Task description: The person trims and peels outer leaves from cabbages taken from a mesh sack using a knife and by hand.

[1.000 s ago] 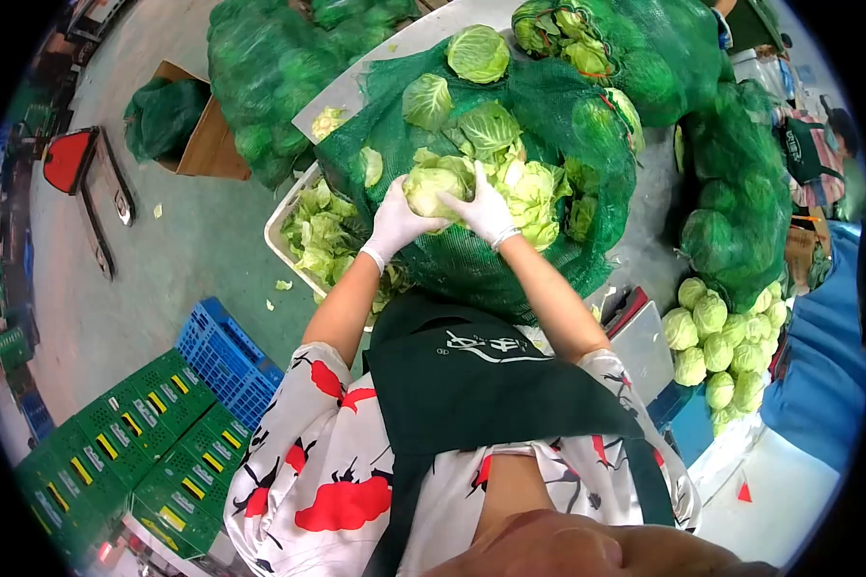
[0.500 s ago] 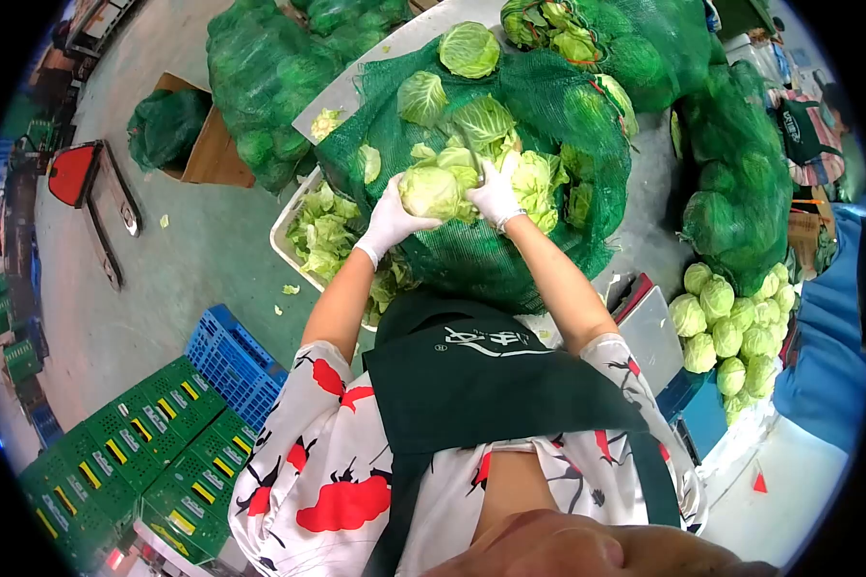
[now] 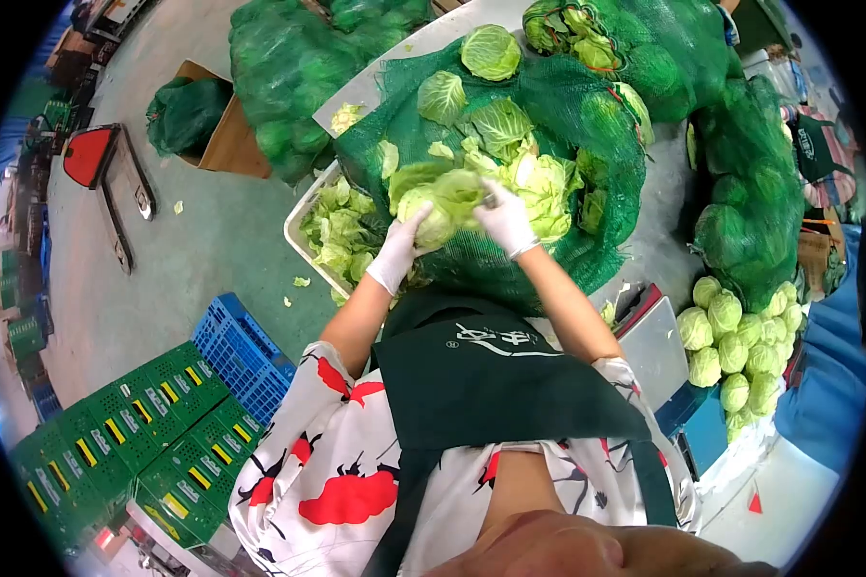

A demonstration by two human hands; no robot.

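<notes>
My left hand (image 3: 400, 252), in a white glove, is wrapped round the lower left side of a cabbage head (image 3: 429, 223). Loose pale leaves (image 3: 459, 190) stand off the top and right of this head. My gloved right hand (image 3: 503, 219) pinches the edge of those leaves. Both hands are over a green mesh bag (image 3: 601, 231), where more leaves (image 3: 539, 183) and a leafy piece (image 3: 501, 127) lie to the upper right. Another cabbage (image 3: 491, 52) sits at the far edge of the bag. Blur hides the fingertips of my right hand.
A white bin of leaves (image 3: 332, 226) is left of the bag. Full mesh bags (image 3: 284, 82) stand behind, and stacked cabbages (image 3: 736, 337) are at the right. Green crates (image 3: 154, 413), a blue crate (image 3: 243, 354) and a red pallet jack (image 3: 89, 157) are at the left. A person (image 3: 823, 154) is far right.
The leaves have come away from the head's side and stand raised. My right hand has moved slightly right of the head with them, while my left hand still holds the cabbage.
</notes>
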